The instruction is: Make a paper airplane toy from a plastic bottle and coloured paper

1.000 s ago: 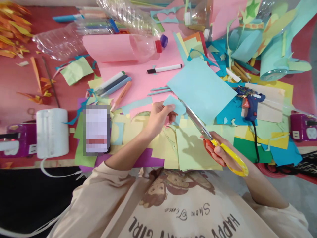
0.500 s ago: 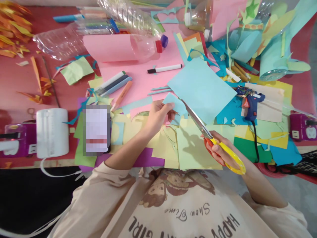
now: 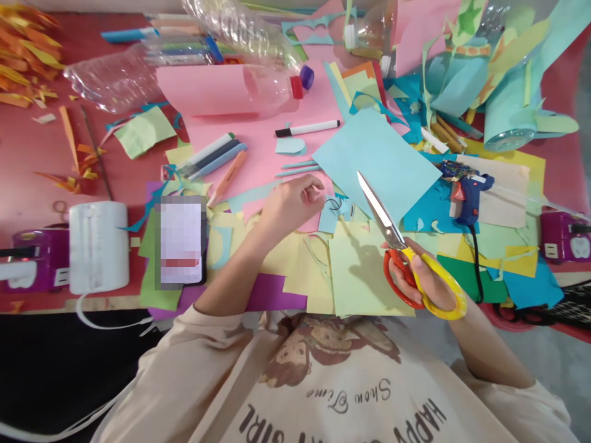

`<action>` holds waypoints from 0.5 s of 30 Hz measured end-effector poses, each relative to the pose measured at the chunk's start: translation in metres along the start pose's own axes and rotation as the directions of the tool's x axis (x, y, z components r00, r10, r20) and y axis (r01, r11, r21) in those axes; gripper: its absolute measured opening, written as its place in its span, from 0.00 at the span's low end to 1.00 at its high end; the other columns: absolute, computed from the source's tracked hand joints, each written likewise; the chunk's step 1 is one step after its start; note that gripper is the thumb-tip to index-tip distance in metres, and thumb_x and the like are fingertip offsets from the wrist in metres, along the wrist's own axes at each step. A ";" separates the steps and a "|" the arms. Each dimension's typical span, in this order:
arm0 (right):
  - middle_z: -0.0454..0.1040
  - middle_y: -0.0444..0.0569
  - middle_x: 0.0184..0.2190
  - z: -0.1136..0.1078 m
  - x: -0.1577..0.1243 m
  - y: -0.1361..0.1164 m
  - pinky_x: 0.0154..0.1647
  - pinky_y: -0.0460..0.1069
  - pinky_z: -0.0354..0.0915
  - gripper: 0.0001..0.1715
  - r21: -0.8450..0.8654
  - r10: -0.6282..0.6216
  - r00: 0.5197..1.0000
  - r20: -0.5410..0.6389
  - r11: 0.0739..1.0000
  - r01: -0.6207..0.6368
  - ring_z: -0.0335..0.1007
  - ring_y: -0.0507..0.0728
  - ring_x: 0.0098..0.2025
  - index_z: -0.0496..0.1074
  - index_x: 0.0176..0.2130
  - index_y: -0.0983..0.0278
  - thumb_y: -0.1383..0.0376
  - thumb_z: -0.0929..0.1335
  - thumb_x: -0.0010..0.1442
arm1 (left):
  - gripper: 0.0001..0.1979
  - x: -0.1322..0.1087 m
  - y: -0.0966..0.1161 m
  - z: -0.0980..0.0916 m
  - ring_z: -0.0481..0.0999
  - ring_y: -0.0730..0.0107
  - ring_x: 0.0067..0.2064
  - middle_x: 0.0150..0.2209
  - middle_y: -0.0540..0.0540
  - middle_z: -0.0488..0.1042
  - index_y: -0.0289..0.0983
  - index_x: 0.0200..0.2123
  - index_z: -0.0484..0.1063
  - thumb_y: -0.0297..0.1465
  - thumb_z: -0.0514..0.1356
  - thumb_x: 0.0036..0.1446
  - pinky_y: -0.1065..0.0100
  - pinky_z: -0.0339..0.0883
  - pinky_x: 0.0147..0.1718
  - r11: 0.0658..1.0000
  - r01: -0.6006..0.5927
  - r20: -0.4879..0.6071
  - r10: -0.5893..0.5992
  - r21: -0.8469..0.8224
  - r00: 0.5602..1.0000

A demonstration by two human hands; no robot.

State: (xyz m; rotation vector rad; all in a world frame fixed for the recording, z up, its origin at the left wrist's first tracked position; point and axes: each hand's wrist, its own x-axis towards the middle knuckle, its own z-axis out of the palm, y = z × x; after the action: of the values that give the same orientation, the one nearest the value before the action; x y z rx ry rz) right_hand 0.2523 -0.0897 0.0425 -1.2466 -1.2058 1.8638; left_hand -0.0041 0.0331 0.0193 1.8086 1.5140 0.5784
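My left hand [image 3: 292, 204] hovers over the pink sheet [image 3: 258, 154] with its fingers loosely curled, and I see nothing in them. A light blue offcut [image 3: 329, 216] with a thin curl lies just right of its fingertips. A small rounded light blue cut-out [image 3: 289, 146] rests on the pink sheet above the hand. My right hand [image 3: 427, 280] grips the orange-and-yellow scissors [image 3: 406, 258]. Their blades are closed and point up-left over a large light blue sheet [image 3: 376, 163].
Coloured paper sheets and scraps cover the red table [image 3: 28, 160]. Markers [image 3: 212, 155], a black-capped pen [image 3: 307, 128] and clear plastic bottles [image 3: 272, 89] lie at the back. A blue glue gun [image 3: 466, 197] is at right, a phone [image 3: 181, 243] and white roll [image 3: 98, 246] at left.
My left hand let go of the light blue piece and curled; a cut-out now lies on the pink sheet. The scissors closed and drew back to the right.
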 end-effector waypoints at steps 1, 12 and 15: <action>0.58 0.33 0.15 0.000 0.001 -0.002 0.12 0.43 0.50 0.26 0.001 0.005 1.000 -0.001 1.000 -0.005 0.46 0.45 0.10 0.62 0.52 0.62 0.46 0.58 0.67 | 0.07 -0.001 -0.002 0.002 0.71 0.68 0.33 0.31 0.48 0.73 0.37 0.35 0.72 0.31 0.59 0.50 0.67 0.64 0.34 0.991 -0.079 0.023 0.077 0.112 0.997; 0.60 0.35 0.20 0.002 0.004 -0.003 0.10 0.44 0.50 0.27 0.071 0.025 1.000 0.016 0.997 -0.026 0.46 0.45 0.10 0.61 0.50 0.60 0.43 0.57 0.66 | 0.03 -0.002 -0.005 0.013 0.67 0.58 0.43 0.39 0.43 0.70 0.38 0.30 0.66 0.26 0.58 0.51 0.59 0.59 0.44 0.927 -0.203 0.108 0.178 0.314 0.978; 0.60 0.36 0.22 0.001 0.004 0.001 0.10 0.43 0.50 0.27 0.091 0.012 1.000 0.026 0.996 -0.015 0.46 0.44 0.11 0.62 0.51 0.60 0.43 0.57 0.66 | 0.07 0.003 -0.007 0.012 0.65 0.67 0.35 0.29 0.49 0.67 0.38 0.25 0.62 0.24 0.59 0.49 0.64 0.59 0.38 0.986 -0.124 -0.013 0.126 0.107 0.992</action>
State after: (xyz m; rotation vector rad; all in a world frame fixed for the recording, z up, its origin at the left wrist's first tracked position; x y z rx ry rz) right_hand 0.2498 -0.0870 0.0402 -1.1880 -1.1153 1.9276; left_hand 0.0004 0.0343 0.0059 1.9961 1.4760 0.5871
